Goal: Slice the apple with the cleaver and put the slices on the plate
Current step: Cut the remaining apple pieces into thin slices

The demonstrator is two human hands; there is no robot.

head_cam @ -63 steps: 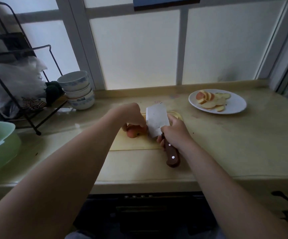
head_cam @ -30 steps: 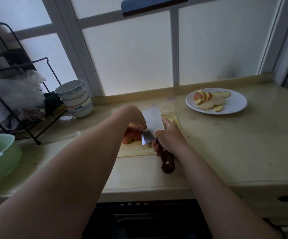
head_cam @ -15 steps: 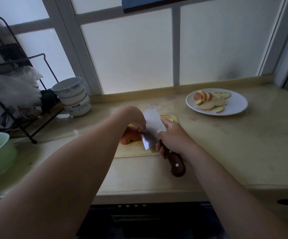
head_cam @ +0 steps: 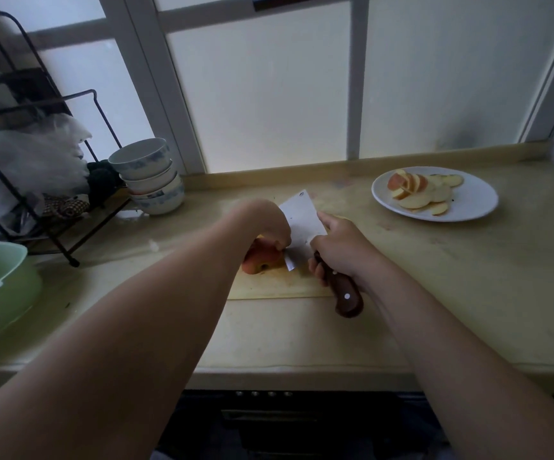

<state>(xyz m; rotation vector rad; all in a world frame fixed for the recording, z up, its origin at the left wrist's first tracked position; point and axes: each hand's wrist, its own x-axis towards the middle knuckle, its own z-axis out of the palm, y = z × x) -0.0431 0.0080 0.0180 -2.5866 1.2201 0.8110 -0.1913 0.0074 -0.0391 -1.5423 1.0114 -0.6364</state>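
A: Whereabouts of the apple (head_cam: 260, 260)?
B: On the cutting board (head_cam: 278, 287), middle of the bench (head_cam: 468, 277), nearer the front edge than the back. Red-skinned, a part-cut chunk.
A: And the left hand (head_cam: 265, 224)?
B: Over the top of the apple, fingers curled down, pinning it to the board, fingertips hard up against the blade.
A: Right hand (head_cam: 338, 250)?
B: Wrapped round the dark wooden handle of the cleaver (head_cam: 302, 224), one finger stretched up along the blade's flat. Blade tilted, lower corner down at the apple's right side, touching it.
A: Anything on the plate (head_cam: 478, 200)?
B: Apple slices (head_cam: 418, 194), overlapping, on its left half. White plate, towards the back right corner of the bench, well apart from the board.
A: Rest of the bench?
B: Stacked bowls (head_cam: 149, 174) at the back left, beside a black wire rack (head_cam: 29, 88); pale green basin (head_cam: 0, 287) at the left edge
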